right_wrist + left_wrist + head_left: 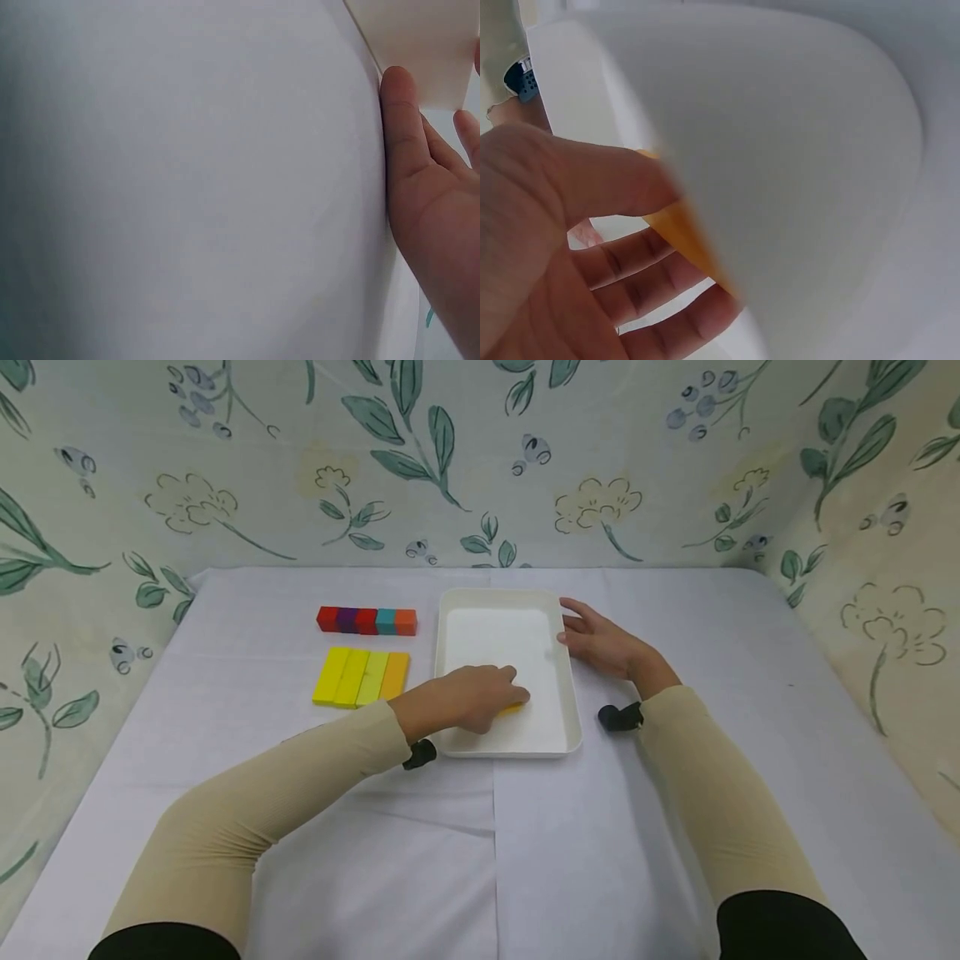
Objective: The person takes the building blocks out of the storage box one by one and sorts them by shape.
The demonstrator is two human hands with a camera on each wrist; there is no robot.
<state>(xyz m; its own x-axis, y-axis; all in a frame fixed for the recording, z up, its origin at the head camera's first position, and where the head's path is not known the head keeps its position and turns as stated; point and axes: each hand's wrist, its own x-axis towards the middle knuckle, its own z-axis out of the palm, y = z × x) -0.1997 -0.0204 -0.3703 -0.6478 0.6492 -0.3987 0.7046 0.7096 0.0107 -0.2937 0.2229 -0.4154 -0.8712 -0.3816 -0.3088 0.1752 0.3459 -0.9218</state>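
Observation:
A white tray (504,745) lies on the cloth-covered table. Inside it, my left hand (480,697) pinches an orange-yellow flat block (681,234) between thumb and fingers. Most of this block is hidden by the hand in the head view; in the left wrist view the tray wall covers part of it. My right hand (603,639) rests against the tray's right wall, its fingertips touching near the upper right edge. In the right wrist view, the fingers of that hand (435,187) are fairly straight along the outer wall.
Left of the tray, several flat yellow, lime and orange blocks (360,677) lie side by side. Above them is a row of cubes (366,621) in red, purple, teal and orange. Floral cloth (480,460) hangs behind the white-covered table (375,860).

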